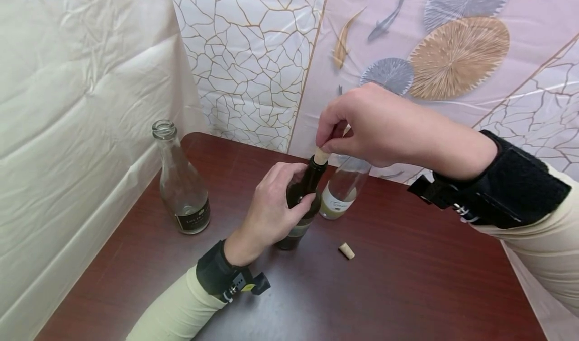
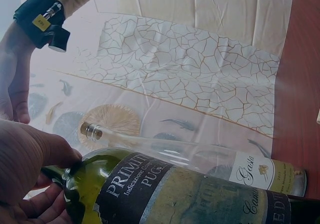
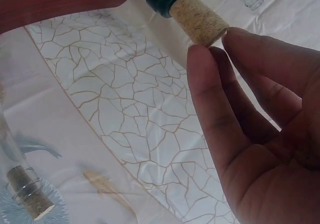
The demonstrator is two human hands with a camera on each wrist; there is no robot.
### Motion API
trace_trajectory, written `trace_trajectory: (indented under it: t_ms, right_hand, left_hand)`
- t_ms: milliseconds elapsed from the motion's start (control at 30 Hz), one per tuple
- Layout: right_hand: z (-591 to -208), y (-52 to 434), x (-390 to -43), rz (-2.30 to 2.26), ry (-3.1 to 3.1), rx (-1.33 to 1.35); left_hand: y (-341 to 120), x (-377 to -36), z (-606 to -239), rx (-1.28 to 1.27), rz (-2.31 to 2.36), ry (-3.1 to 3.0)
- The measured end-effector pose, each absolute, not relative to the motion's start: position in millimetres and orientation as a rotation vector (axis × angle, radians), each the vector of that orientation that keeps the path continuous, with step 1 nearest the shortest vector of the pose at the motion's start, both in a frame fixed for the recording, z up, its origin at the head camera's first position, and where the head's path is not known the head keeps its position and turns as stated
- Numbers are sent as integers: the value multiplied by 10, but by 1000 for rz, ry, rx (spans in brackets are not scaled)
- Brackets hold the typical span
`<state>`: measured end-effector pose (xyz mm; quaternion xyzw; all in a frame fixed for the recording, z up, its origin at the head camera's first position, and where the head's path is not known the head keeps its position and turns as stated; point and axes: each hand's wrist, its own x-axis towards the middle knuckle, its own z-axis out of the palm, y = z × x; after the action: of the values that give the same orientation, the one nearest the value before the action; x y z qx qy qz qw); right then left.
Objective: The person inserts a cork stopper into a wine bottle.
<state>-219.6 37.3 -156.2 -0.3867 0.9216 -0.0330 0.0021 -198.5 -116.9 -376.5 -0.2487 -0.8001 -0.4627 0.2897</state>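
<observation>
Head view, 12 = top edge: L hand (image 1: 271,205) clamped round the green btl (image 2: 180,194) at shoulder/neck, thumb one side, fingers the other; btl stands on the dark red tbl (image 1: 407,270) nr ctr, neck tipped twd 1 o'clock. R hand (image 1: 366,124) comes in from 3 o'clock, thumb + fingertips pinching outer end of a cork (image 3: 199,19) at the btl mouth; most of cork shows, can't tell how deep it's in. Corked clear btl (image 1: 338,200) stands just beside at approx 2 o'clock from green btl, lt label, some yellowish at base. Open clear btl (image 1: 181,182), blk label, well apart at 9–10 o'clock. Loose cork (image 1: 347,251) lies on tbl at abt 4 o'clock, nr green btl. Patterned backdrop (image 1: 249,54) behind, twd 12.
</observation>
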Motion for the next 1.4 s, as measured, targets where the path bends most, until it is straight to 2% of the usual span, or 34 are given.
trace_trajectory:
  t_ms: [767, 1400]
  right_hand:
    - [-1685, 417, -2175, -68, 2961, -1381]
    - [-1725, 424, -2169, -91, 2981, -1357]
  left_hand:
    - [-1177, -2013, -3805, -684, -1229, -2103]
    - [-1188, -2016, -3789, -670, -1236, -2137]
